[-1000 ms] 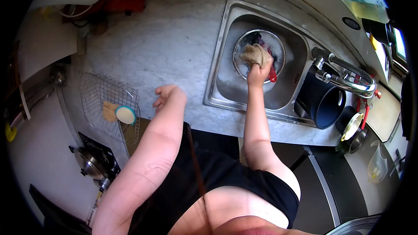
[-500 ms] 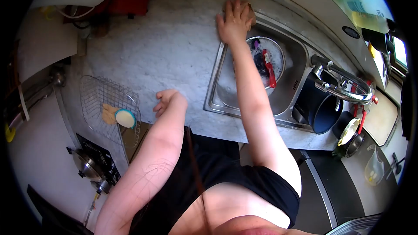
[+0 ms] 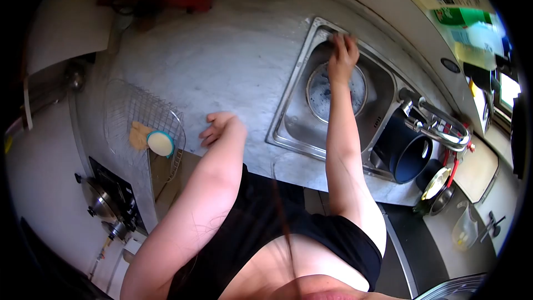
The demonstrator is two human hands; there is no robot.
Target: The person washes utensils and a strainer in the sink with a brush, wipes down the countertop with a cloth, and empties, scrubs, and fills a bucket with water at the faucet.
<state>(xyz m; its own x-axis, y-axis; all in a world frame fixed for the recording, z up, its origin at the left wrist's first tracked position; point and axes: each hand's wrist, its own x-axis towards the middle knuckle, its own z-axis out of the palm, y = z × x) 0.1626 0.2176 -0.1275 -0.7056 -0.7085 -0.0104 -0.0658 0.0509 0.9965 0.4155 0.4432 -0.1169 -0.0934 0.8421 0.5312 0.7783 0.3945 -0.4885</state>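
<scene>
My right hand (image 3: 343, 60) reaches over the far left part of the metal sink (image 3: 373, 78), fingers curled down and blurred at the tips. Whatever they close on is hidden beneath them. Below the wrist, a round metal-rimmed basin (image 3: 311, 97) sits in the sink with sudsy water and dark items, partly covered by my forearm. My left hand (image 3: 221, 126) hangs over the front of the marble counter (image 3: 222, 50). Its fingers are loosely bent and apart, holding nothing.
A wire basket (image 3: 147, 103) stands left, with a beige cloth (image 3: 139, 136) and a round teal-rimmed item (image 3: 160, 144). Right of the basin are a dark pot (image 3: 412, 155) and the faucet (image 3: 438, 125). Several bottles (image 3: 463, 16) line the back ledge.
My right hand has moved from a brown cloth-like piece on the counter corner to over the sink. That piece and the red-handled item in the basin no longer show. My left hand stays nearly still.
</scene>
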